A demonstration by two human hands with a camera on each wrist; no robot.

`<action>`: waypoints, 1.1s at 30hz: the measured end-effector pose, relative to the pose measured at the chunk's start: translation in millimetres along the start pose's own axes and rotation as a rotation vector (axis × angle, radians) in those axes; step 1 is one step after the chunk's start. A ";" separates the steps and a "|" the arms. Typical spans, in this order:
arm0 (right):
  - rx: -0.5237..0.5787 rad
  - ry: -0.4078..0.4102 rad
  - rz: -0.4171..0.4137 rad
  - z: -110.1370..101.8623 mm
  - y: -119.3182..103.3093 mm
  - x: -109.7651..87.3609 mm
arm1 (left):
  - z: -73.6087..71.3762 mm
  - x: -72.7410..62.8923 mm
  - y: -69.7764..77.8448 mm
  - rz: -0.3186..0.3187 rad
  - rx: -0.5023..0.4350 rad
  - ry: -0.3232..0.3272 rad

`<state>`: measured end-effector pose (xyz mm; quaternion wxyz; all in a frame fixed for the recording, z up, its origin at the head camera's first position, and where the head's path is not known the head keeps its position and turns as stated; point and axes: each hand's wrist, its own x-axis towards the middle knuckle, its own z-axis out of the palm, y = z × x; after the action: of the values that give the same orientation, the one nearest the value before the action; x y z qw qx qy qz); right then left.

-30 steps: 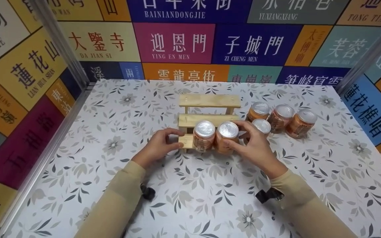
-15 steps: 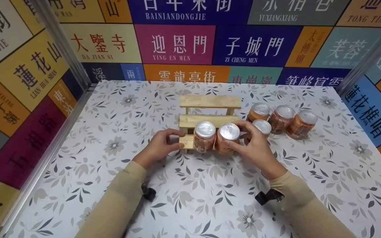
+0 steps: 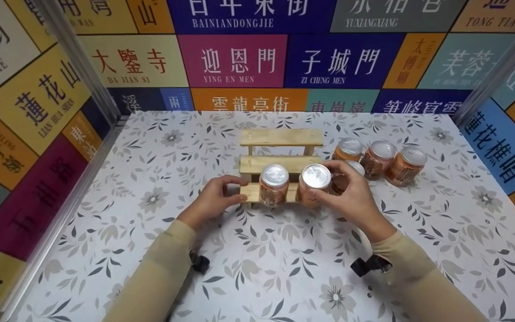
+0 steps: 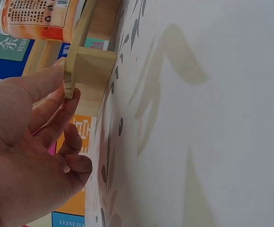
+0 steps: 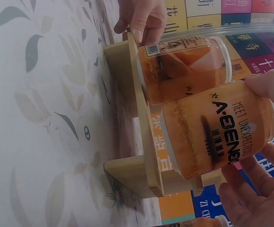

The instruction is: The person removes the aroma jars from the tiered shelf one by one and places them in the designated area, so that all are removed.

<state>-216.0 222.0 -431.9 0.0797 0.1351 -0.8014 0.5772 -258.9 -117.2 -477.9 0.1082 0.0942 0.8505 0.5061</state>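
Observation:
A three-step wooden rack (image 3: 280, 137) stands on the table. My left hand (image 3: 215, 199) pinches the left end of its lowest step, thumb above and fingers below in the left wrist view. One orange drink can (image 3: 274, 185) with a silver lid stands upright on that step, left of its middle. My right hand (image 3: 353, 194) grips a second drink can (image 5: 217, 127) between thumb and fingers at the step's right part. In the right wrist view this can leans slightly, its base close over the plank (image 5: 149, 127). The two upper steps hold nothing.
Several more cans stand right of the rack: one orange can (image 3: 348, 150) at the back, another can (image 3: 379, 161) beside it, and one can (image 3: 406, 166) farthest right. A nearer can (image 3: 356, 167) is partly hidden behind my right hand. Printed wall panels (image 3: 235, 60) enclose the table.
My right hand has shifted its can to the right along the lowest step, widening the gap to the standing can. My left hand stays on the step's end.

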 end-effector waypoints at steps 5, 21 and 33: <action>0.043 0.037 -0.009 -7.5 -5.5 0.5 | 0.5 -0.1 -0.6 0.018 0.003 0.004; -0.110 0.124 -0.018 -38.0 -27.2 3.4 | -0.4 0.9 -0.6 0.006 -0.014 -0.007; -0.140 0.187 0.026 -67.1 -27.7 -1.2 | -1.5 0.1 0.4 0.000 -0.011 -0.012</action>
<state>-208.2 277.4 -385.7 0.1557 0.0644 -0.8305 0.5309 -259.4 -118.3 -476.8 0.1138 0.0965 0.8470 0.5102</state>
